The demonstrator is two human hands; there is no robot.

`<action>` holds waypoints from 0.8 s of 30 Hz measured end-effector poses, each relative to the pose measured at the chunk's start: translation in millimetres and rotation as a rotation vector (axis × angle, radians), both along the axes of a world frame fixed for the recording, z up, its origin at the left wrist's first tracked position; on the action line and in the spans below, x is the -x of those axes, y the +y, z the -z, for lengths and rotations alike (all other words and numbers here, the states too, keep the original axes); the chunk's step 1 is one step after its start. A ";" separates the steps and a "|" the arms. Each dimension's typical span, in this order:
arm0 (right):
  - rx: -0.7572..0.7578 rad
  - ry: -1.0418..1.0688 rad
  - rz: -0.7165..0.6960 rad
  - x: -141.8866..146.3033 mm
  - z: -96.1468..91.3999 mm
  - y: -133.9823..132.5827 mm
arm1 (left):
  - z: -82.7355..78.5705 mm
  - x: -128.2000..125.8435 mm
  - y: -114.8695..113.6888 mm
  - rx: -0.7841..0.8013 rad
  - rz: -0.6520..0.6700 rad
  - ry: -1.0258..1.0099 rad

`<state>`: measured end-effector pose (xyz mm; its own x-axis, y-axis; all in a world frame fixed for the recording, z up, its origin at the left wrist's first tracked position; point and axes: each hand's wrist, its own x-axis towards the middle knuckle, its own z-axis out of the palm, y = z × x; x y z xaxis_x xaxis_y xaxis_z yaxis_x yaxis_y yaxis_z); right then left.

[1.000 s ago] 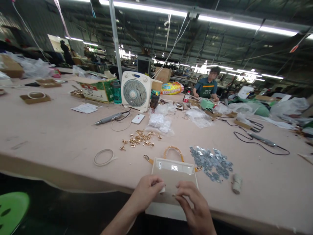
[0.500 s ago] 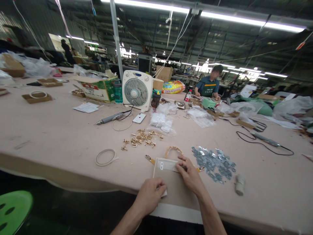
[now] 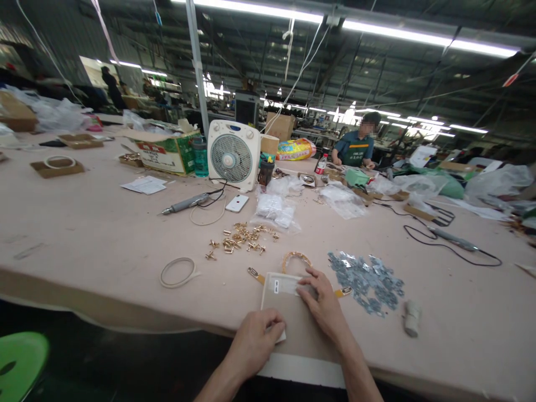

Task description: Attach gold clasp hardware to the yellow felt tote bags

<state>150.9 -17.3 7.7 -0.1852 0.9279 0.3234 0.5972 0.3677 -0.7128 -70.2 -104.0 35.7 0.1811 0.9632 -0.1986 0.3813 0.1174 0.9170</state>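
Note:
A flat beige bag (image 3: 288,318) lies at the table's front edge, with a small white label (image 3: 276,286) near its top left corner. Beyond its top edge curves an amber-coloured handle (image 3: 296,255). Mustard straps with metal buckles stick out on both sides, the left buckle (image 3: 253,272) and the right buckle (image 3: 345,291). At the bag's lower left, my left hand (image 3: 255,341) has its fingers pinched on a small white piece (image 3: 282,338), mostly hidden under them. My right hand (image 3: 322,304) rests on the upper right of the bag, fingers apart and bent.
Flat grey metal pieces (image 3: 368,283) are heaped at right, beside a cloth-like roll (image 3: 412,318). Gold-coloured fittings (image 3: 238,238) lie ahead, a coiled strip (image 3: 178,272) at left. Farther back are a screwdriver-like tool (image 3: 184,204), phone (image 3: 237,203), fan (image 3: 233,153) and a co-worker (image 3: 355,146).
My right hand's fingers have shifted slightly left and down across the bag's upper part. My left hand keeps its pinch at the lower left. The whole view has moved slightly.

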 end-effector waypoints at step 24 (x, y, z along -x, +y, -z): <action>-0.070 0.261 0.020 6.0 -24.7 -45.8 | -23.5 9.8 -17.8 -0.047 0.104 -0.074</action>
<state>144.9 -63.1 32.4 -0.0691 0.9041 0.4216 0.4044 0.4117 -0.8167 -80.0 -121.8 59.2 0.2926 0.9465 -0.1362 0.3204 0.0372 0.9466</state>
